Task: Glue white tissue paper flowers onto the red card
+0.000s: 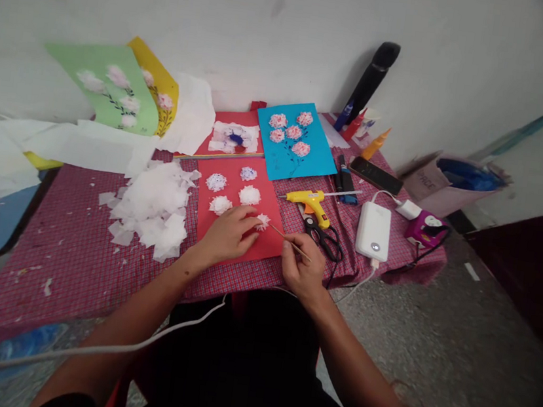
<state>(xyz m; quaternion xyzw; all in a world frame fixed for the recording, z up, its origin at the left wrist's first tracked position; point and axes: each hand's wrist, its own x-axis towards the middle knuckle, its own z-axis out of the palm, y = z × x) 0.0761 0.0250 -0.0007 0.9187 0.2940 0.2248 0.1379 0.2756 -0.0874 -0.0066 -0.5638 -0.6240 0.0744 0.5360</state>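
Where the left hand (227, 234) is: flat on the red card (266, 246), loose and open, holding nothing, with its fingers (251, 222) just beside a small white paper flower (262, 222)
What the right hand (302, 268) does: it grips a thin wood stick (291, 240) between finger and thumb
Where the stick is: above the red card, with its tip right by the small flower, too small to tell if they touch
Other flowers: four more white paper flowers (249, 195) sit on the red card, above the left hand
Left of the hands: a big heap of white paper bits (152, 209) lies on a red checked cloth (47, 255)
Right of the hands: a yellow glue gun (308, 201), black scissors (319, 239) and a white power bank (373, 231) lie on the cloth
Further back: a blue card (318, 163) with pink flowers (290, 132), a green card (138, 118), a yellow card (162, 65) and a black bottle (369, 77) lean near the wall (225, 13)
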